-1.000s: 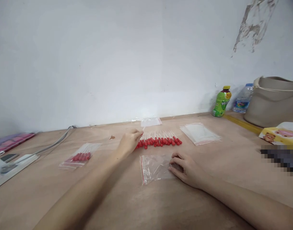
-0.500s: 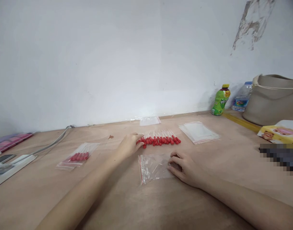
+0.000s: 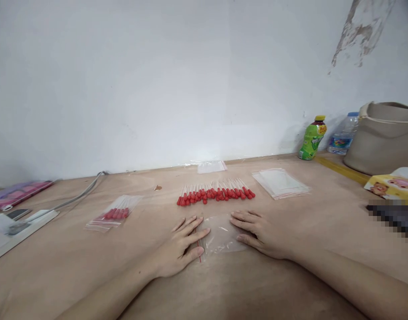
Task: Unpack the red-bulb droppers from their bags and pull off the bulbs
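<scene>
A small clear zip bag (image 3: 220, 238) with a red seal strip lies flat on the wooden table (image 3: 290, 275) between my hands. My left hand (image 3: 180, 244) rests open on the bag's left edge, fingers spread flat. My right hand (image 3: 262, 231) lies open on its right edge, fingers stretched over the plastic. Just beyond the bag sits a row of several red-bulbed clear droppers (image 3: 215, 194), untouched by either hand.
A filled bag of droppers (image 3: 113, 214) lies to the left, a stack of empty zip bags (image 3: 280, 183) to the right, one more bag (image 3: 211, 166) by the wall. A green bottle (image 3: 312, 138), water bottle (image 3: 344, 133), beige bag (image 3: 384, 135), tissue pack (image 3: 392, 186), cable and white tray (image 3: 20, 224) line the edges.
My left hand left the dropper row and came back down onto the empty bag's left edge, fingers now flat. My right hand uncurled and spread on the bag's right side.
</scene>
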Demonstrator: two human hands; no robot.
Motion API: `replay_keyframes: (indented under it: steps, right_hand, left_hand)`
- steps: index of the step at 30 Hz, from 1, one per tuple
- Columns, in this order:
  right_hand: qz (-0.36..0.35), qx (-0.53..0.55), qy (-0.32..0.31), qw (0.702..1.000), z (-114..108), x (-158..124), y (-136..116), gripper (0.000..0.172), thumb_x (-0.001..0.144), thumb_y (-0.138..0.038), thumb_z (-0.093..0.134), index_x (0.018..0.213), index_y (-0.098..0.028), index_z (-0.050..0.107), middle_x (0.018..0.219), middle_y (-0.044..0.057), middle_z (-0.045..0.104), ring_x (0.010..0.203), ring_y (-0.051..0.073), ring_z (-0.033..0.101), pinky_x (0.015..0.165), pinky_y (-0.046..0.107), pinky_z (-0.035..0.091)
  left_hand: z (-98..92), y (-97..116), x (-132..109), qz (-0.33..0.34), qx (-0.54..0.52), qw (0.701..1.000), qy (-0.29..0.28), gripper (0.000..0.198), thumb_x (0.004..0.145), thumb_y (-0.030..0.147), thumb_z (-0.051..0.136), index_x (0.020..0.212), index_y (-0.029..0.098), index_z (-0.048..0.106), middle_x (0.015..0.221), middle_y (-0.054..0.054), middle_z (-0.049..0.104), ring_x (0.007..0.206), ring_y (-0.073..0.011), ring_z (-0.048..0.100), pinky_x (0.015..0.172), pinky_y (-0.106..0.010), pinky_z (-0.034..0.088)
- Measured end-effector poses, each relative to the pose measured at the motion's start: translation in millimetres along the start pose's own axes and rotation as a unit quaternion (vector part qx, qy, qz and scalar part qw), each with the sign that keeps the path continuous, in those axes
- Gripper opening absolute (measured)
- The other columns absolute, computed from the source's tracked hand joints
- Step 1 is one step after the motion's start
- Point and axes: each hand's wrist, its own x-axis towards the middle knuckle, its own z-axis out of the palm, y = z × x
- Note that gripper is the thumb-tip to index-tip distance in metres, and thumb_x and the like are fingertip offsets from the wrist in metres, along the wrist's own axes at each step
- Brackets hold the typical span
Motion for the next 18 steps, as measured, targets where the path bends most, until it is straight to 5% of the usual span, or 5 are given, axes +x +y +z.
replay_keyframes:
  steps: [12,18]
  right_hand:
    - [0.05,0.125,0.042,0.99,0.8,-0.3,5.7,0.048,0.08,-0.047,0.048,0.12,-0.023,0.051,0.125,0.008,0.05,0.115,0.023,0.044,0.097,0.039,0.034]
    - [0.183,0.157,0.128,0.962,14.4,15.8,14.7,0.04,0.07,-0.048,0.059,0.094,-0.017,0.062,0.092,0.008,0.062,0.087,0.022,0.056,0.074,0.033,0.043]
  left_hand:
    - [-6.1,-7.8,0.9,0.015,0.0,0.999,-0.035,0.041,0.089,0.04,0.034,0.13,0.039,0.029,0.144,0.002,0.013,0.132,-0.0234,0.012,0.105,-0.052,0.009]
    - [-8.1,-2.6,1.4,0.066,0.008,0.996,-0.055,0.045,0.089,0.039,0.035,0.132,0.037,0.025,0.145,0.002,0.015,0.132,-0.0211,0.014,0.107,-0.048,0.01]
